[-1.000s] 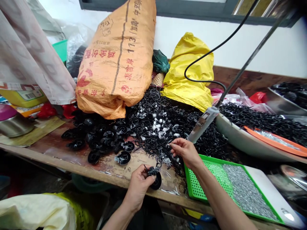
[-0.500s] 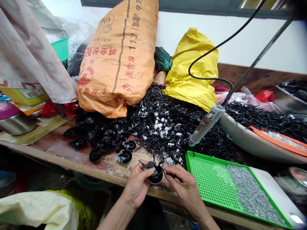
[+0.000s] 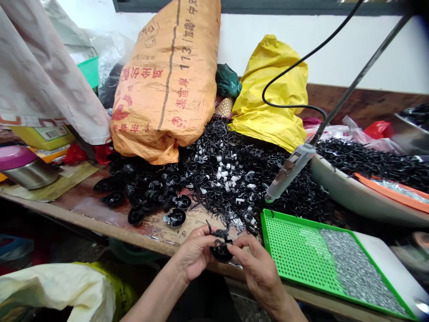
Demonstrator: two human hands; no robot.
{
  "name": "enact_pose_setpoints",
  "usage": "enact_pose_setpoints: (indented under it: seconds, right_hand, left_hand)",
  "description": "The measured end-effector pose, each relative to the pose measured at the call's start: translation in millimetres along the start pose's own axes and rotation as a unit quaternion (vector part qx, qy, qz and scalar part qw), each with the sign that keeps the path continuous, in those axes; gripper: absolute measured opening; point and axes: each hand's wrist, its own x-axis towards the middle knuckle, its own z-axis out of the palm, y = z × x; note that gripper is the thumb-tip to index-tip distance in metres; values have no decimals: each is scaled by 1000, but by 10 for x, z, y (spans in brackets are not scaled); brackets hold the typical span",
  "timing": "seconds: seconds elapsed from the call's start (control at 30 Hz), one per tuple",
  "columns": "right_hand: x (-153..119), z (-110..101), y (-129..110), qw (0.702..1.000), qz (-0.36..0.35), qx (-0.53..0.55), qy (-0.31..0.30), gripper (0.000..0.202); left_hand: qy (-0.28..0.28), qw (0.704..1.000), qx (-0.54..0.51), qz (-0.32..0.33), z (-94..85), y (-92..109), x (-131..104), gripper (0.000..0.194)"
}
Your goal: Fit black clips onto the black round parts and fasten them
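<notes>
Between my hands, just over the table's front edge, is a black plastic part (image 3: 221, 251) with a round disc-shaped base and thin arms sticking up. My left hand (image 3: 196, 252) grips it from the left between thumb and fingers. From the right, the fingertips of my right hand (image 3: 256, 264) pinch at its side; whether they hold a separate small piece I cannot make out. Similar round black parts (image 3: 174, 218) lie left of my hands. Beyond them spreads a pile of thin black plastic pieces (image 3: 214, 188) mixed with small white blocks (image 3: 226, 176).
A grey electric screwdriver (image 3: 291, 172) hangs at the right above a green perforated tray (image 3: 301, 250) holding many small screws (image 3: 360, 273). A large bowl (image 3: 342, 183) of black pieces stands behind. An orange sack (image 3: 167, 80) and a yellow bag (image 3: 271, 94) stand at the back.
The disc part has tilted and shifted slightly right in my hands. My right fingertips have closed in from beside it to touch its edge.
</notes>
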Motion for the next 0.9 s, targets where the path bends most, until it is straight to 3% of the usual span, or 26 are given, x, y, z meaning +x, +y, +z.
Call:
enact_pose_setpoints:
  seconds: [0.17, 0.43, 0.53, 0.67, 0.73, 0.8, 0.9]
  right_hand:
    - [-22, -70, 15, 999, -15, 7, -51, 39]
    - [120, -169, 30, 985, -78, -51, -143, 23]
    - [147, -195, 44, 975, -66, -68, -202, 21]
    - [245, -225, 205, 959, -25, -57, -276, 24]
    - [363, -222, 388, 959, 38, -100, -264, 27]
    - [518, -189, 613, 950, 132, -198, -202, 28]
    - [740, -81, 914, 928, 205, -275, -145, 30]
  left_hand:
    - [-13, 997, 38, -60, 3, 35, 13, 16]
    - [-43, 994, 75, -67, -17, 79, 93, 18]
    - [-43, 994, 90, -43, -12, 56, 100, 18]
    - [-2, 993, 106, 55, -34, -2, 70, 17]
    - [34, 987, 110, 116, -66, -40, 66, 20]
    - [70, 978, 117, 160, -105, -85, 77, 23]
    - [97, 968, 135, 189, -161, -156, 108, 23]
